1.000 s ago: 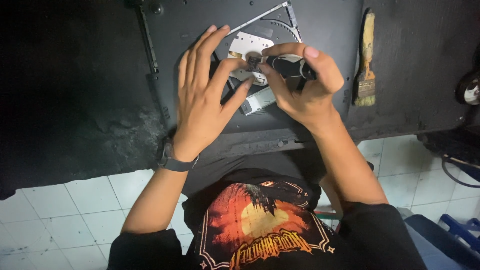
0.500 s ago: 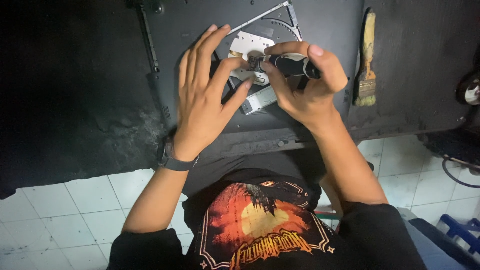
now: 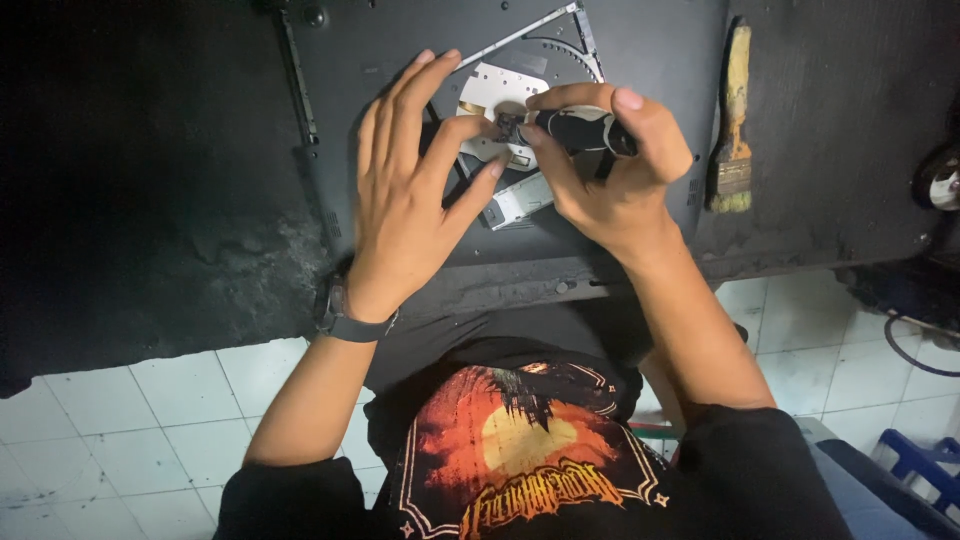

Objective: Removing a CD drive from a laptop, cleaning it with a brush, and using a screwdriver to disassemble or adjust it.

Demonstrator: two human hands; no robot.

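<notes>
A dark laptop base (image 3: 400, 60) lies on a black work surface, with a silver drive unit (image 3: 500, 95) set in it. My left hand (image 3: 410, 200) rests flat over the drive, fingers spread, thumb and forefinger pressing near a small metal part. My right hand (image 3: 610, 170) grips a black-handled screwdriver (image 3: 580, 130), its tip pointing left at the drive's white centre plate. The tip itself is hidden between my fingers. A dark watch (image 3: 345, 320) sits on my left wrist.
An old paintbrush (image 3: 732, 130) with a wooden handle lies on the surface right of my right hand. A thin dark rod (image 3: 300, 80) lies left of the laptop base. White floor tiles (image 3: 150, 400) show below the table edge. A blue object (image 3: 915, 460) stands at bottom right.
My right hand has turned slightly on the screwdriver handle; the fingers have shifted a little. The left hand stays in place on the drive.
</notes>
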